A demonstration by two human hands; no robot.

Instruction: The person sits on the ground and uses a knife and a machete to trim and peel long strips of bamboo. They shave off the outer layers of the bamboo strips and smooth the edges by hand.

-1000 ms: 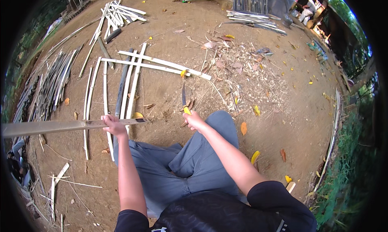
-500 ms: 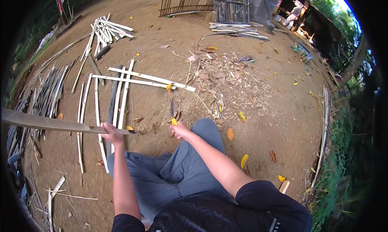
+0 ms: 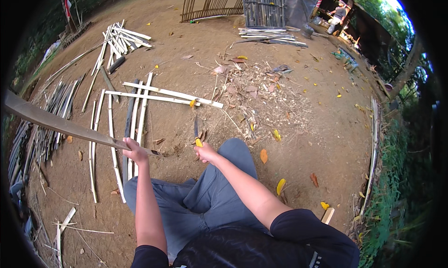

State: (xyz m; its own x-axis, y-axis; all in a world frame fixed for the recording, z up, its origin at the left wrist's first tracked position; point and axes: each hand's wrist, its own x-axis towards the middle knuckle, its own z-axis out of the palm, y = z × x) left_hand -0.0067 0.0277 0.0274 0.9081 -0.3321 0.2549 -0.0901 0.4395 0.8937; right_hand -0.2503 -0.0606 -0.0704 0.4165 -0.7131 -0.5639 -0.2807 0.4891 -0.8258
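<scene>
My left hand [image 3: 134, 152] grips the near end of a long split bamboo slat [image 3: 60, 124] that reaches out to the far left, raised above the ground. My right hand [image 3: 206, 153] holds a knife [image 3: 196, 130] with a yellow handle, its dark blade pointing away from me toward the ground. Both hands hover just above my knees, which are in grey trousers [image 3: 200, 202]. Several pale bamboo strips [image 3: 140, 97] lie on the dirt right in front of my hands.
More bamboo strips lie in piles at the far left [image 3: 119, 37] and along the left edge [image 3: 51, 109]. Shavings and dry leaves [image 3: 254, 88] cover the ground ahead right. A bamboo fence panel [image 3: 212, 4] stands at the back; a person [image 3: 337, 17] stands far right.
The long slat's far end has swung upward and further left while my left hand keeps its grip. My right hand with the knife stays beside it.
</scene>
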